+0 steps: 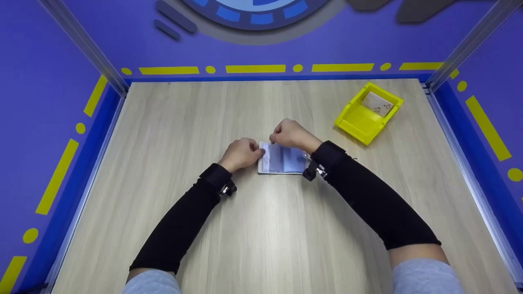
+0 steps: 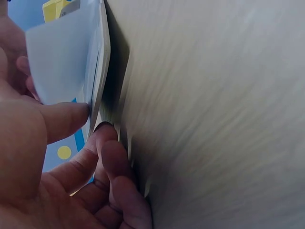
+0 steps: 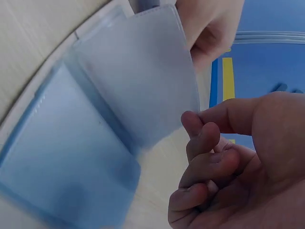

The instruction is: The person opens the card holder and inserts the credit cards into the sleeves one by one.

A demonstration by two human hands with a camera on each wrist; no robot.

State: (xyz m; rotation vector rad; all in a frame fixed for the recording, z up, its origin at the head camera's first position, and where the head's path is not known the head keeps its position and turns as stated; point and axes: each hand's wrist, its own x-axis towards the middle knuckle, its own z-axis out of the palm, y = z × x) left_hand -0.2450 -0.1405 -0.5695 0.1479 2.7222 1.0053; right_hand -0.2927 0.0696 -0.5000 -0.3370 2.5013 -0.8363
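On the table in front of me lies an open booklet-style card holder (image 1: 294, 161) with translucent plastic sleeves. My left hand (image 1: 241, 154) pinches its left edge, thumb on top and fingertips beneath, and the left wrist view has that cover edge (image 2: 101, 57) tilted up off the wood. With thumb and index finger, my right hand (image 1: 291, 132) holds the corner of one clear sleeve page (image 3: 143, 71), which stands raised. Another bluish sleeve (image 3: 71, 152) lies flat on the opposite side in the right wrist view.
A yellow open-front bin (image 1: 349, 127) stands at the back right of the wooden table (image 1: 184, 122). Inside it leans a pale printed rectangular item (image 1: 376, 104). Blue walls with yellow markings enclose the table at the back and sides.
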